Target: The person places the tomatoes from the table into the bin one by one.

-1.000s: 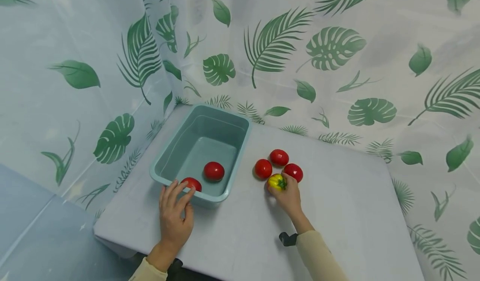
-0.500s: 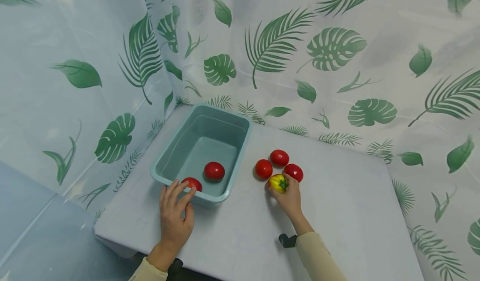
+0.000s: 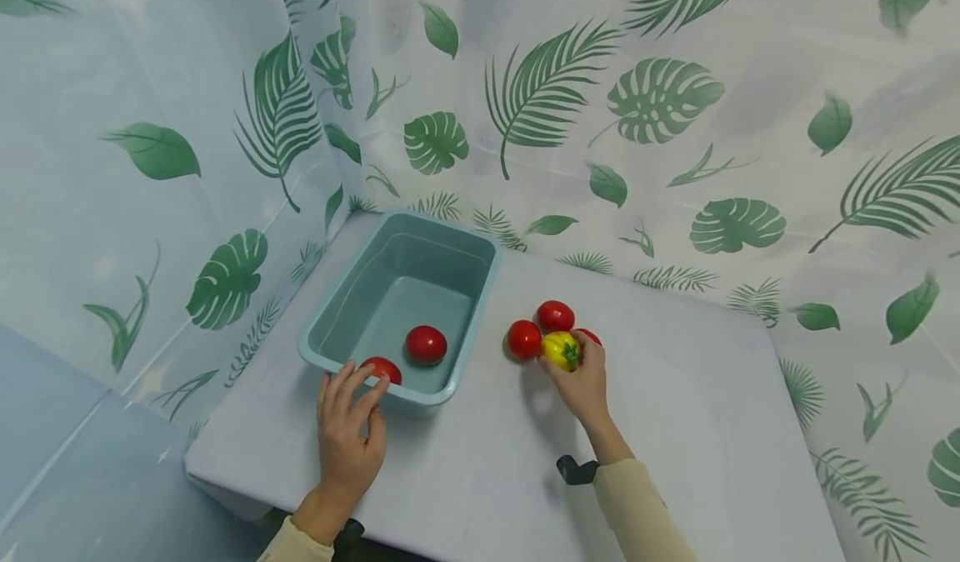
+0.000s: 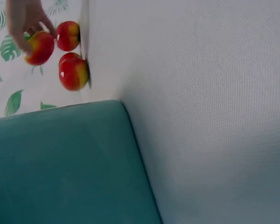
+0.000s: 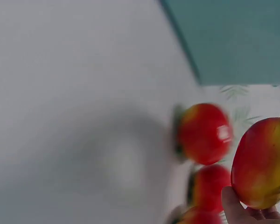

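In the head view, my right hand [image 3: 583, 383] grips a tomato [image 3: 561, 351] between thumb and fingers, raised off the table with its yellow, green-topped end showing. The right wrist view has the same red-and-yellow tomato [image 5: 262, 163] at its right edge. Close by lie three red tomatoes: a left one [image 3: 523, 340], a back one [image 3: 556, 316] and a right one [image 3: 591, 336] partly hidden by the hand. My left hand [image 3: 348, 437] rests its spread fingers at the near rim of a blue-green basin [image 3: 324, 358]; the left wrist view does not show it.
Inside the basin lie two red tomatoes, one in the open [image 3: 426, 345] and another [image 3: 384, 369] by the near wall. A white cloth covers the table [image 3: 690, 429]. Leaf-printed curtains [image 3: 570, 87] rise behind and to the left.
The right hand has raised its tomato off the table and tipped its green top further into sight. The left hand and the basin stay in place.
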Demonstrator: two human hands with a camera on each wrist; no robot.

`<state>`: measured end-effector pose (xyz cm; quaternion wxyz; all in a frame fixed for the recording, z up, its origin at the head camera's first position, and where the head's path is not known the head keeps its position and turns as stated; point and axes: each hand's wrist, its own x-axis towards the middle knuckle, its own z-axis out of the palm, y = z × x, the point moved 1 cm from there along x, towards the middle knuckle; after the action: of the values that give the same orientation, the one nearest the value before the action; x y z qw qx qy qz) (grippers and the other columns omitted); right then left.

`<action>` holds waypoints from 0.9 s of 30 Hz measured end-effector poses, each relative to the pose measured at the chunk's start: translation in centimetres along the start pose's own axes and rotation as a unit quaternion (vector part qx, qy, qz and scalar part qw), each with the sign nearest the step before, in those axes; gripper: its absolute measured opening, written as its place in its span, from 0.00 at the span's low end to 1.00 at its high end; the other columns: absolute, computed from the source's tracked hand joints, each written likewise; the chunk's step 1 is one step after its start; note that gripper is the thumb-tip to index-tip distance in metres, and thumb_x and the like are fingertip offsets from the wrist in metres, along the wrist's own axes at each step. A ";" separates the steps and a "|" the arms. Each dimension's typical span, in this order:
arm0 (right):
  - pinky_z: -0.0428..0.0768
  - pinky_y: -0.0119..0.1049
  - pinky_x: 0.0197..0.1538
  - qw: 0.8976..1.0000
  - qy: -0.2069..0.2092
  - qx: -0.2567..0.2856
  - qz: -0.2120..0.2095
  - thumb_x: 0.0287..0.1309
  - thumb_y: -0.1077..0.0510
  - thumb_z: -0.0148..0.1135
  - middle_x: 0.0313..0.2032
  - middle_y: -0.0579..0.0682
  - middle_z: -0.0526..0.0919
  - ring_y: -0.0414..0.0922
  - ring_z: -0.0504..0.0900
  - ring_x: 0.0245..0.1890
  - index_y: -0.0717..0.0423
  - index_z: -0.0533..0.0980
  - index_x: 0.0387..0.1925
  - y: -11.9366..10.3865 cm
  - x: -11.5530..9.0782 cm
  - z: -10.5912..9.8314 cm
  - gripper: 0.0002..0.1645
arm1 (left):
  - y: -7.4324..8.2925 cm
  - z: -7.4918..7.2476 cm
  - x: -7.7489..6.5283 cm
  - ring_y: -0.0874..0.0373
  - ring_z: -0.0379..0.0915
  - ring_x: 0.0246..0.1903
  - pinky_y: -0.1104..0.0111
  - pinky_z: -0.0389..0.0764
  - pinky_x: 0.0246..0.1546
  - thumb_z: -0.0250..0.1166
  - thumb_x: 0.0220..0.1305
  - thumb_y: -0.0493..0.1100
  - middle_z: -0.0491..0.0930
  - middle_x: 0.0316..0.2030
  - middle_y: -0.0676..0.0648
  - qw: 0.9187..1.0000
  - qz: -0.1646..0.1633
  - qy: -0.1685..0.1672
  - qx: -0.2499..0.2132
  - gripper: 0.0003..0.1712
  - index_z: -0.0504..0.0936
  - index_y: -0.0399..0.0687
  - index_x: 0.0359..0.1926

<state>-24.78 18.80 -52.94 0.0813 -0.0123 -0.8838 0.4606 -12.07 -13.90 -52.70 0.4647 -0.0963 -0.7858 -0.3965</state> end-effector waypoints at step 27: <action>0.78 0.49 0.55 0.978 -0.085 0.110 -0.157 0.50 0.56 0.72 0.63 0.49 0.66 0.49 0.69 0.58 0.49 0.64 0.67 -14.5 0.2 2.9 0.43 | -0.7 0.4 0.8 0.33 0.71 0.52 0.35 0.54 0.62 0.51 0.53 0.31 0.81 0.48 0.37 0.997 0.076 -0.009 0.009 0.22 0.87 0.38 0.45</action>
<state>-24.70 8.14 -42.72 0.0781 0.1748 -0.8221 0.5362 -13.12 -14.31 -52.56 0.4877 -0.1554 -0.7836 -0.3522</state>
